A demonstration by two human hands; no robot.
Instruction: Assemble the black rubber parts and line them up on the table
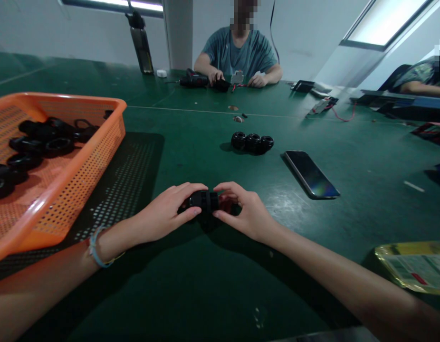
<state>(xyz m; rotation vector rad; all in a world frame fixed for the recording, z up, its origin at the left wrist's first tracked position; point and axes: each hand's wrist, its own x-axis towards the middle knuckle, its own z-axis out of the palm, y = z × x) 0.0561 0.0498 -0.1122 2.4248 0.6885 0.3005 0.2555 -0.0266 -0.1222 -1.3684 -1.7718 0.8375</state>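
Note:
A small black cylindrical part [203, 201] with a ridged ring lies sideways between my hands, just above or on the green table [191, 294]; contact with the table is hard to tell. My left hand [173, 206] wraps its fingers and thumb around the part's left end. At the other end, my right hand [246, 211] has its thumb and fingers curled round the narrower right end. Farther off, several black round parts [253, 142] sit close together in a short row.
An orange basket [99, 156] with black round parts stands at left. A phone [310, 175] lies at right, with a yellow-edged pack [416, 266] nearer. Across the table a person [237, 57] handles items beside a power tool [194, 79]. A bottle [140, 45] stands at the back.

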